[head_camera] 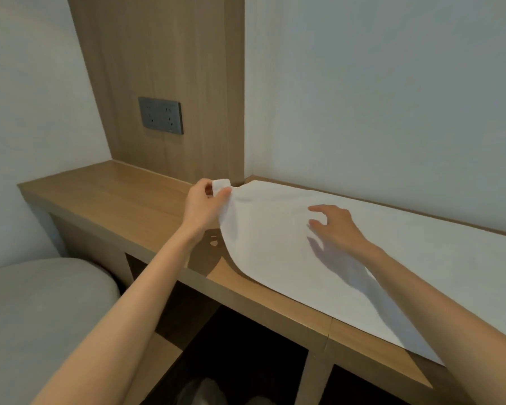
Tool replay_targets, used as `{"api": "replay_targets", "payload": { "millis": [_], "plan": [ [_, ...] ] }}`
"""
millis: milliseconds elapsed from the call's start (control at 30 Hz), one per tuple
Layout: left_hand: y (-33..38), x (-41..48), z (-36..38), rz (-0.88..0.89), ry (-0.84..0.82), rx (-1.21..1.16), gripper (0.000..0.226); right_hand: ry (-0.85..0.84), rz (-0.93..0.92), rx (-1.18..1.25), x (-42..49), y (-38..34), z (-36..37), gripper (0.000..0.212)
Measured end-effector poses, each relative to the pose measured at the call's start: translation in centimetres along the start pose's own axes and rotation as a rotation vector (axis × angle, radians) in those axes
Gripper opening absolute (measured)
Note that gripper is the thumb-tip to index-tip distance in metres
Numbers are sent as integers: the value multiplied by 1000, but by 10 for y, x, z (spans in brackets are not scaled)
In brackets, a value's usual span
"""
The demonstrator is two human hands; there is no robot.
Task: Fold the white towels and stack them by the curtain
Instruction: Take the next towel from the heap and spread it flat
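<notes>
A grey cushion (41,302) fills the lower left; on the wooden shelf (114,194) a white towel (275,244) lies spread from centre to right edge; the right hand (336,226), fingers loosely spread, is over its middle; the left hand (205,204) pinches its raised far-left corner; a socket (160,115) sits upper left.

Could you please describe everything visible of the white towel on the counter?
The white towel is a plain cloth spread flat along the wooden counter, its far edge against the wall. The left hand pinches its left corner and holds it raised, so that end curves up off the wood. The right hand, fingers spread, is over its middle; contact is unclear.
</notes>
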State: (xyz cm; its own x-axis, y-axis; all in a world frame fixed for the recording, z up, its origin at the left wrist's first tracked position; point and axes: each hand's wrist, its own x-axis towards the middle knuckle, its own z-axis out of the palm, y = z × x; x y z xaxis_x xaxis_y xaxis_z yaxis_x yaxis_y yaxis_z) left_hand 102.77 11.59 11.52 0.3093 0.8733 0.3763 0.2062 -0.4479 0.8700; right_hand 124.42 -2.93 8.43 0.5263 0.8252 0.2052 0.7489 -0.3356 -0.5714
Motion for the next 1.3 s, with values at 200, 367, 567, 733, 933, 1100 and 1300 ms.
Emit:
{"api": "replay_targets", "payload": {
  "millis": [200, 367, 567, 733, 933, 1100, 1300],
  "plan": [
    [73, -25, 82, 129, -107, -191, 7, 98, 206, -80, -38, 54, -64, 31],
    [122, -79, 163, 266, -293, -195, 8, 191, 330, -89, -93, 99, -119, 16],
    [134, -160, 234, 512, -648, -49, 11, 200, 477, -209, -162, 141, -161, 18],
    [98, -193, 256, 422, -750, -10, 20, 256, 536, -229, -218, 167, -176, 15],
    [94, -190, 260, 498, -740, 8, 18, 317, 693, -430, -263, 182, -180, 27],
    [95, -189, 259, 580, -718, 65, 13, 241, 884, -524, -285, 186, -182, 62],
    [97, -193, 255, 535, -706, 5, 19, 317, 786, -276, -288, 183, -181, 41]
  ]
}}
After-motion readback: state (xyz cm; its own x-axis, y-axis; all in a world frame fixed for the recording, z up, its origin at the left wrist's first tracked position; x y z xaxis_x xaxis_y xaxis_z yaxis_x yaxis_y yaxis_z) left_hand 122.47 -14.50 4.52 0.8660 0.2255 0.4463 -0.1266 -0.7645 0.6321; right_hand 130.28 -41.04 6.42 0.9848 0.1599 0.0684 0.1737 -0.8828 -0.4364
